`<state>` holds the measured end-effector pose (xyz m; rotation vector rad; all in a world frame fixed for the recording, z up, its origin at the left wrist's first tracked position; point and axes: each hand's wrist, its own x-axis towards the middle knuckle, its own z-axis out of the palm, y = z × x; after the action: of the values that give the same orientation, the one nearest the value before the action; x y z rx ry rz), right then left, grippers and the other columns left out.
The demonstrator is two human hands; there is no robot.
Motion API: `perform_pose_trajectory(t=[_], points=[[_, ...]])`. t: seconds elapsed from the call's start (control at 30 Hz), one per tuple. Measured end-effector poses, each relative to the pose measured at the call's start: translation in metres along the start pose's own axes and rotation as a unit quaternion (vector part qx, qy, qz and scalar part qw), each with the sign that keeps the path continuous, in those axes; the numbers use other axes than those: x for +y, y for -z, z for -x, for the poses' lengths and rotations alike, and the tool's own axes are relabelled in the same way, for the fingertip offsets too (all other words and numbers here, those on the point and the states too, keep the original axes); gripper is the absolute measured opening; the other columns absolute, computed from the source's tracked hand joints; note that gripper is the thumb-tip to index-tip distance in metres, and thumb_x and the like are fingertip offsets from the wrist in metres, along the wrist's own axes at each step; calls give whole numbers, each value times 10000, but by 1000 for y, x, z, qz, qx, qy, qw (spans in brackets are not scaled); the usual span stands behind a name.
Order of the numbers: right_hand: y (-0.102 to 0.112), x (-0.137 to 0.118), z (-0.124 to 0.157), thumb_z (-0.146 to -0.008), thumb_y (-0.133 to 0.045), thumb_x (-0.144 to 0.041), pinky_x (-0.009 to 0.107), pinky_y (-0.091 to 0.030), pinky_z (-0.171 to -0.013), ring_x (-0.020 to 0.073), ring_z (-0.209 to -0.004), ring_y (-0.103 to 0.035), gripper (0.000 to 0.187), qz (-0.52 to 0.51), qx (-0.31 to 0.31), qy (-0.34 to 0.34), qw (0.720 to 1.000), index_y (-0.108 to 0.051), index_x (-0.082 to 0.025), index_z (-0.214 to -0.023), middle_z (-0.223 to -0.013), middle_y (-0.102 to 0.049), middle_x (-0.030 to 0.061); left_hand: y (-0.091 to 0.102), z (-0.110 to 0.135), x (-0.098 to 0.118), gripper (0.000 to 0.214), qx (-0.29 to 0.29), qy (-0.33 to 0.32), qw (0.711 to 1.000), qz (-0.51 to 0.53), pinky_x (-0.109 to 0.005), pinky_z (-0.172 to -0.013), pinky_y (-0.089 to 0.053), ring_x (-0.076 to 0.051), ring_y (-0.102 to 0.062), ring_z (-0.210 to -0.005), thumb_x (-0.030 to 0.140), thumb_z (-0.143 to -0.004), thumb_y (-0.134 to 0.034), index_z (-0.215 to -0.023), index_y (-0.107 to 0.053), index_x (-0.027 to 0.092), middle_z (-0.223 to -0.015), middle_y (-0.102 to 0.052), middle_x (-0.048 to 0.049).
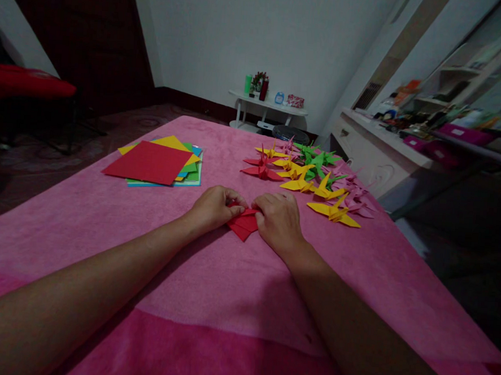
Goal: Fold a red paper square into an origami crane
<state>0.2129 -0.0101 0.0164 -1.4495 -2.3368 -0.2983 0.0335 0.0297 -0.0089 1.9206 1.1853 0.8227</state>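
A partly folded red origami paper (245, 225) lies on the pink cloth in front of me, one point toward me. On its left side my left hand (218, 208) is closed, thumb and fingers pinching the upper edge. My right hand (279, 218) is closed on the opposite side, its thumb pressing the same fold. Both hands rest low over the cloth, and their fingertips nearly meet. Beyond them to the right stand several folded paper cranes (300, 181) in yellow, red, green and pink. Loose square sheets, with a red sheet (150, 162) on top, lie to the left.
The pink cloth (177, 273) covers the whole table. Against the far wall stands a small white table (272, 105) with bottles and a flower pot. A cluttered white dresser (389, 142) is at the right, and a red-covered seat (25, 89) at the left.
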Motion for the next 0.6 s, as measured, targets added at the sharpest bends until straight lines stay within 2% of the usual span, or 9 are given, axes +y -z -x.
perform_pose_trajectory(t=[0.23,0.4,0.6], points=[[3,11,7,-778,-595,-136,365,-325,-796,210,-859,-580,97,-35,-5,-44,998,-652,-208,-810,-863,-691,36,1,1,4,191,-9,16,1000,8,-225,-540,-416,-157,-602,-632,271,-698,-641,-812,-761,174,-728,-720,-49],[7,13,6,-749,-620,-129,364,-351,-783,206,-838,-589,110,-65,-24,-73,995,-673,-220,-780,-851,-694,23,2,2,5,210,-13,16,1000,-24,-231,-551,-426,-164,-612,-642,271,-713,-617,-834,-760,177,-739,-722,-51],[4,19,7,-700,-596,-76,308,-419,-721,165,-772,-597,176,-161,-37,-117,979,-672,-208,-789,-855,-683,17,2,7,10,220,-10,7,999,-40,-234,-553,-418,-160,-600,-639,265,-733,-606,-864,-762,182,-733,-716,-41]])
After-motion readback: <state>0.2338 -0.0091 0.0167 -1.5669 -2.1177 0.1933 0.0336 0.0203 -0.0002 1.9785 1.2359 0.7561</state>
